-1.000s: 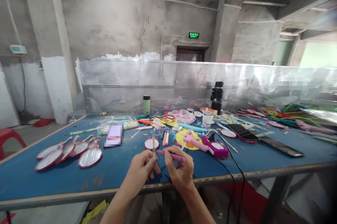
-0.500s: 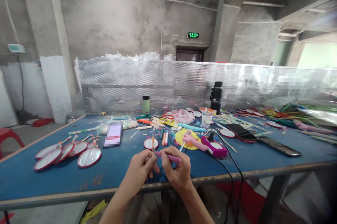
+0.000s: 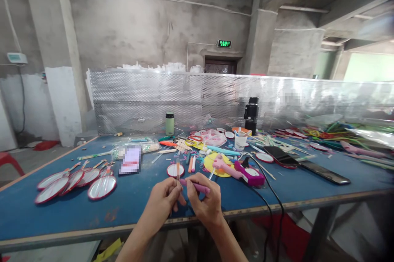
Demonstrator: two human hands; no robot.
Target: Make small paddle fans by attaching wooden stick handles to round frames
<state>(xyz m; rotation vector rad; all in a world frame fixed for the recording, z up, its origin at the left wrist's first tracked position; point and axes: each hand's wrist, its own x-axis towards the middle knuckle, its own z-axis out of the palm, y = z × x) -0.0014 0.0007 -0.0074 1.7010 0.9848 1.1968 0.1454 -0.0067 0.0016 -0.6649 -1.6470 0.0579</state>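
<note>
My left hand [image 3: 163,200], near the front edge of the table, pinches a narrow orange-brown flat stick [image 3: 177,167] that stands upright above the fingers. A pinkish-purple marker [image 3: 201,188] is held in my right hand [image 3: 205,202] like a pen. Its tip end meets the fingers of my left hand beside the stick; whether it touches the stick I cannot tell. Just behind the stick lies a round, red-rimmed disc [image 3: 170,170]. Several more markers [image 3: 193,164] lie to its right.
Red-rimmed discs with sticks [image 3: 102,188] lie at the left, near a phone [image 3: 131,160]. A pink glue gun [image 3: 226,166] rests on a yellow disc [image 3: 212,158] at right, its cables crossing the table edge. Behind stand a green bottle [image 3: 170,124], a white cup [image 3: 240,142] and a black flask [image 3: 251,115].
The view has shifted slightly. Both hands keep nearly the same pose, with the stick in the left and the marker in the right.
</note>
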